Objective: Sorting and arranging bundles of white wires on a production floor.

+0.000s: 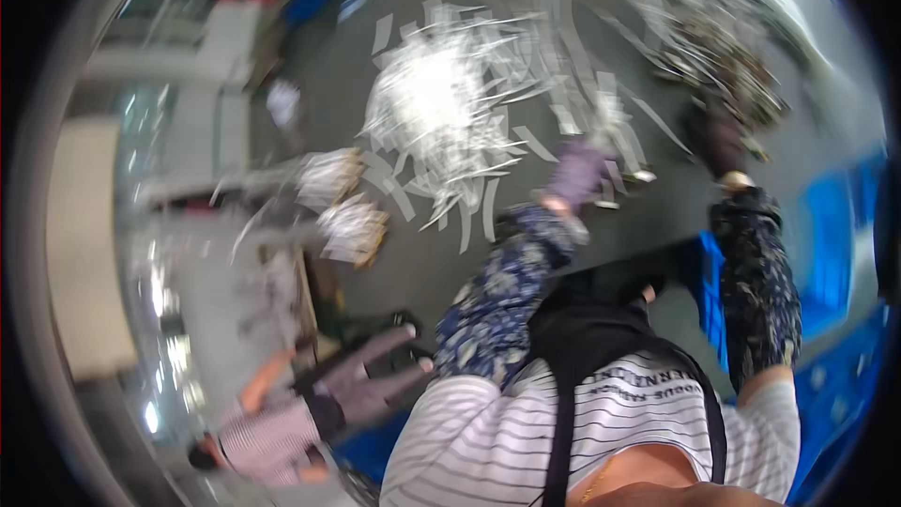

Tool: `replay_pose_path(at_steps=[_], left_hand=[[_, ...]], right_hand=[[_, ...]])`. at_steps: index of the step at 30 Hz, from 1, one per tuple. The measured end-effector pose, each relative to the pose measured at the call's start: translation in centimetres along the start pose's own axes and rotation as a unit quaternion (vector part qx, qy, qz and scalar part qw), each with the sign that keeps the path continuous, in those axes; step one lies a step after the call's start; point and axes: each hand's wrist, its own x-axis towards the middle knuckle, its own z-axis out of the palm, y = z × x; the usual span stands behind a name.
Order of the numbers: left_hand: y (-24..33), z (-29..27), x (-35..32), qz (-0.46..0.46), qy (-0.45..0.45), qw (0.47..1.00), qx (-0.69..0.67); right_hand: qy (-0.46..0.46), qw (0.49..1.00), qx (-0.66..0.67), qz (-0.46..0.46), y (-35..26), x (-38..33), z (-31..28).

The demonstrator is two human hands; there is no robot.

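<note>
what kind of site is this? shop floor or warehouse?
Likely a workshop or sorting floor, though the picture is blurred. A heap of shiny metal strips lies on the grey floor, with a second, darker pile beyond. The gloved left hand and right hand reach toward them; blue crates stand alongside.

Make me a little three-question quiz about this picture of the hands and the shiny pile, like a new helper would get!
1. True or false: both hands wear gloves.
2. Which hand is nearer the big pile of shiny metal strips? A) left B) right
3. Fill in: the sleeves on both forearms are dark with a ____ pattern.

Key:
1. True. The left glove is purplish-grey; the right hand wears a dark one.
2. A. The left hand is at the pile's edge; the right is by a darker heap.
3. Floral.
</note>
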Motion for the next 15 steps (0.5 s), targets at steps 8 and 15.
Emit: replay_pose_path(at_steps=[8,15], left_hand=[[7.5,4.7,0.9,-0.234,-0.003,0.698,-0.676],[13.9,15.4,3.9,-0.328,-0.099,0.558,-0.756]], right_hand=[[-0.033,0.996,0.087,0.015,0.8,-3.3,-5.3],[-0.101,0.931,0.27,0.224,-4.4,-24.0,-11.9]])
